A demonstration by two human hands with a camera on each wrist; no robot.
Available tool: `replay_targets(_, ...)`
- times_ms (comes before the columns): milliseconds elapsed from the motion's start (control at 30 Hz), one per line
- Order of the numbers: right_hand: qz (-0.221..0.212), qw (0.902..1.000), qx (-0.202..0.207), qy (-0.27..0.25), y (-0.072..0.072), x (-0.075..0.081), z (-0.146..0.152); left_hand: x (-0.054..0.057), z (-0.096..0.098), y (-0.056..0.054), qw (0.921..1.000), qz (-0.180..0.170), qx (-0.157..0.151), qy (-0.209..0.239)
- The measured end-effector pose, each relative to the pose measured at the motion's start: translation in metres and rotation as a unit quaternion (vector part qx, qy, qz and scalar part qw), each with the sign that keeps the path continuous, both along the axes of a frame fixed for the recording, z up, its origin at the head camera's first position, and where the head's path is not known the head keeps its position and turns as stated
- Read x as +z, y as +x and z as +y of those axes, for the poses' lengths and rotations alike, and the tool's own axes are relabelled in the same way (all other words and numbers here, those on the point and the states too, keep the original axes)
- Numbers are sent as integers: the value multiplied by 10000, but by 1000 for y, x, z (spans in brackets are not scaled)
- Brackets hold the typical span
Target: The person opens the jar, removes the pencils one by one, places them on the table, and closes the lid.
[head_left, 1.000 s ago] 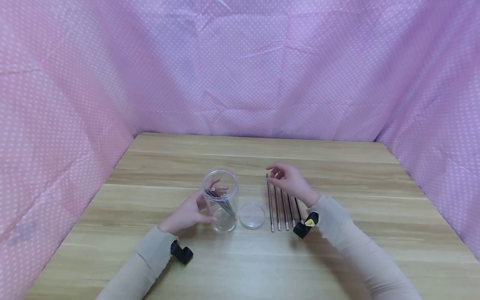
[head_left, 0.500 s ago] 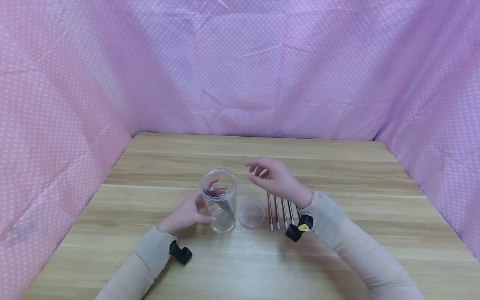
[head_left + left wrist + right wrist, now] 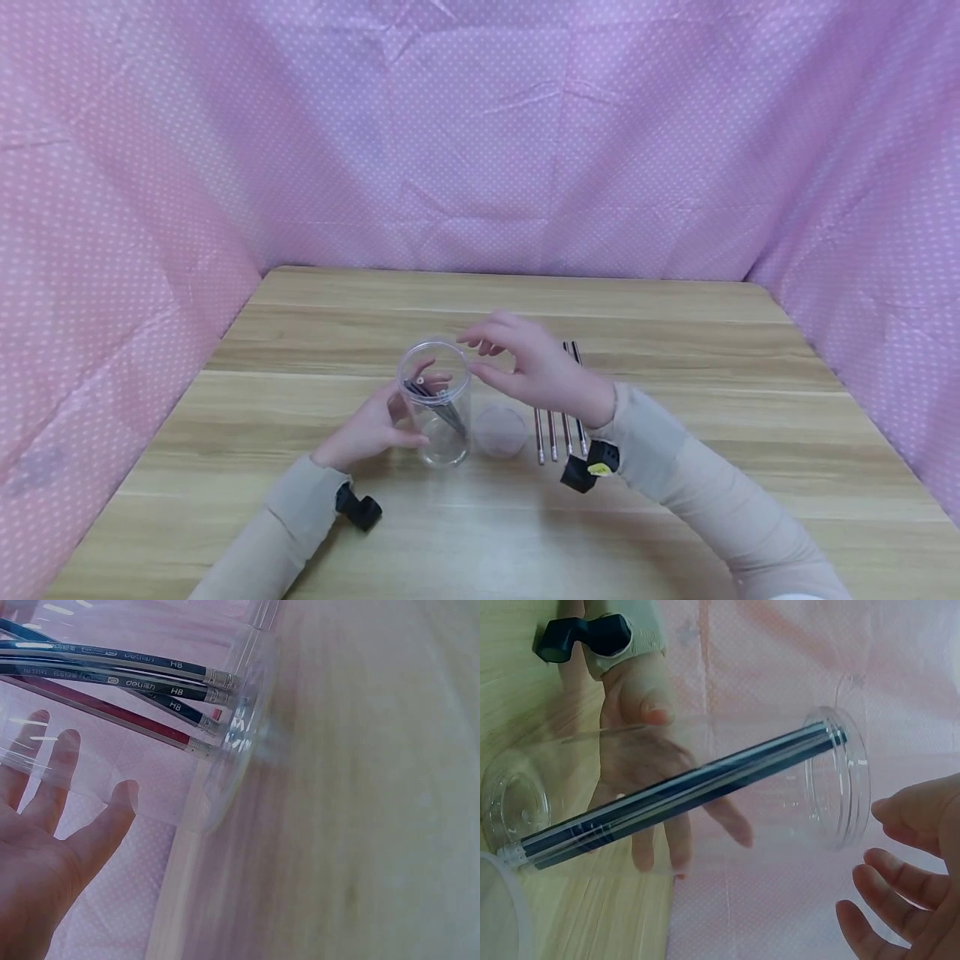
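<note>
A clear plastic jar (image 3: pixel 447 442) stands upright on the table, lidless. Several pencils (image 3: pixel 442 408) lean inside it; in the left wrist view, some are dark with "HB" lettering and one is dark red (image 3: pixel 112 712). My left hand (image 3: pixel 375 425) holds the jar's left side, thumb in front and fingers behind. Beside the rim is my right hand (image 3: pixel 532 367), its fingers loosely bent and nothing between them. In the right wrist view its thumb tip (image 3: pixel 889 814) is close to the rim; whether it touches, I cannot tell.
A round clear lid (image 3: pixel 500 432) lies flat just right of the jar. Further right, several pencils (image 3: pixel 553 437) lie side by side, partly hidden under my right hand and wrist. Pink dotted cloth (image 3: pixel 480 167) hangs behind the wooden table (image 3: pixel 337 317) and at its sides.
My right hand has moved left from above the row of pencils to the jar's rim. The left hand and the jar stay in place.
</note>
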State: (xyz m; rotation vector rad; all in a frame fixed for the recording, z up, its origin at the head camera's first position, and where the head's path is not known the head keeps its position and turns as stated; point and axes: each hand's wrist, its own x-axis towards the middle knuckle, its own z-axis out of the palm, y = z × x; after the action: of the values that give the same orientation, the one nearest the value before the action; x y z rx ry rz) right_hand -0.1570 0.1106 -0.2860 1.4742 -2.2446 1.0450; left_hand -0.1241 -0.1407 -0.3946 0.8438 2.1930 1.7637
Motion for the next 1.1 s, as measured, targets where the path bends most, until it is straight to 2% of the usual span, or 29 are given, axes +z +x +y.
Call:
replay_targets(200,230,9992,242,205,9,3,-8,-2,-3,5,9998,-179,83,-35)
replay_targets(433,911,9947,264,391,15,4,-12,-2,-2,6,9994,-320,105,-67)
replay_targets(567,1045,9907,775,407,14,4,-15,-1,-2,6,9980,-518,288,-208)
replay_targets(700,953,9869,1164,586,13,4,-16,-1,-2,6,9967,-586,407,-395)
replay_targets(1100,1187,9800,1081,1174,13,3,-19,1,-1,5,9965,-658,421,-299)
